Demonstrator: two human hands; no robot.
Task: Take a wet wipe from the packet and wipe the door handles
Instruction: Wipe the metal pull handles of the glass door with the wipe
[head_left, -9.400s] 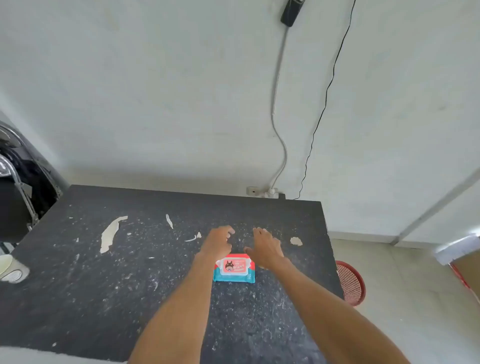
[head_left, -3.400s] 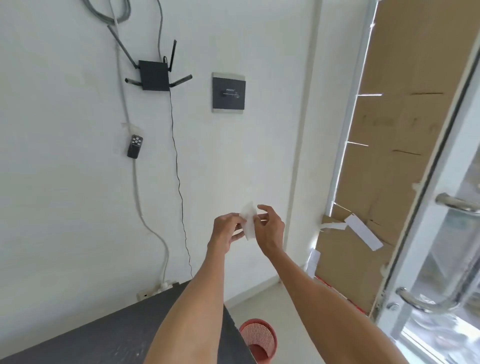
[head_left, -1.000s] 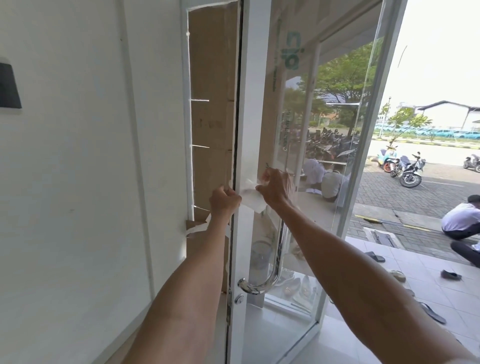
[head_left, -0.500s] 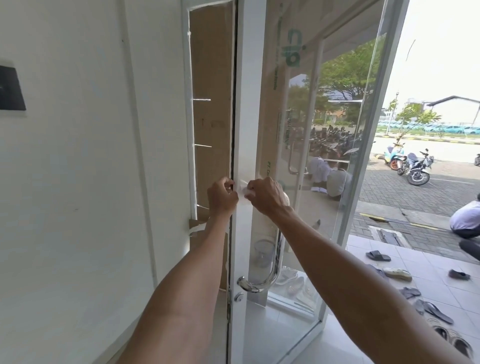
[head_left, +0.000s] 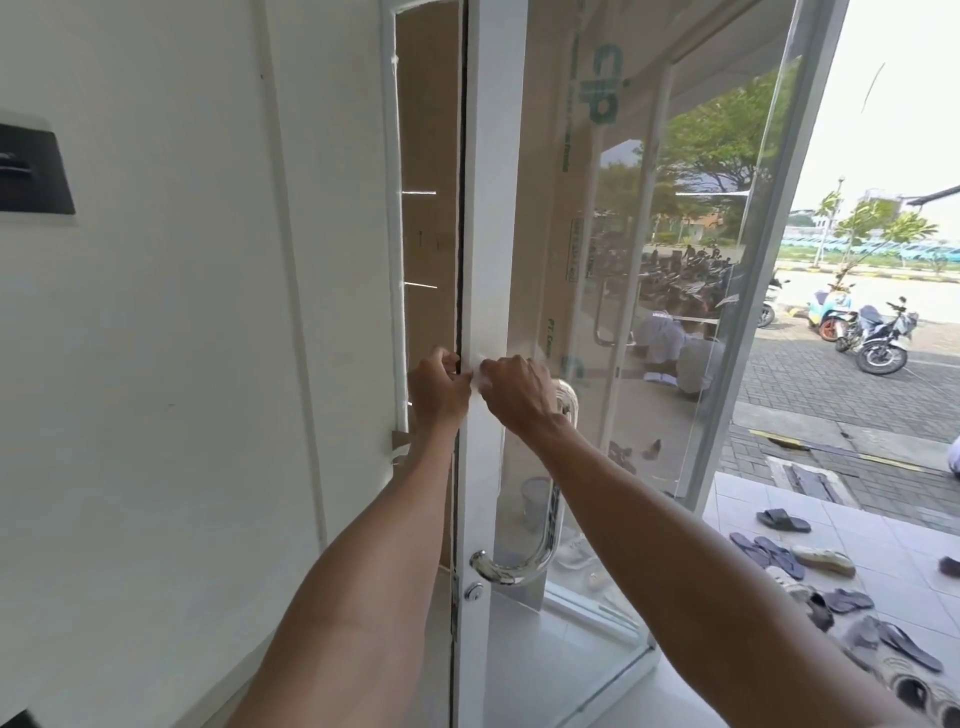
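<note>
While we look from the left side, we see first a white wall (head_left: 156, 364) with a dark plate (head_left: 31, 171) fixed on it, cut by the edge of the view. Next comes a narrow window (head_left: 421, 234) covered with brown cardboard. Our left hand (head_left: 439, 387) is raised in front of the gap beside the white door frame (head_left: 491, 208), and its fingers are curled together and pinched on one end of the wet wipe (head_left: 475, 376). This wipe is a small white piece, mostly hidden, stretched between our two hands just before the frame. Our right hand (head_left: 519, 395) is touching distance from the left one, its fingers also closed on the wipe. Just behind this hand is the upper end of the metal door handle (head_left: 548, 530), which bends down along the glass door (head_left: 649, 312) to the frame, above a small round lock (head_left: 473, 591). Further right, outside, sandals (head_left: 789, 551) lie on the tiles and motorbikes (head_left: 878, 332) stand on the pavement.
</note>
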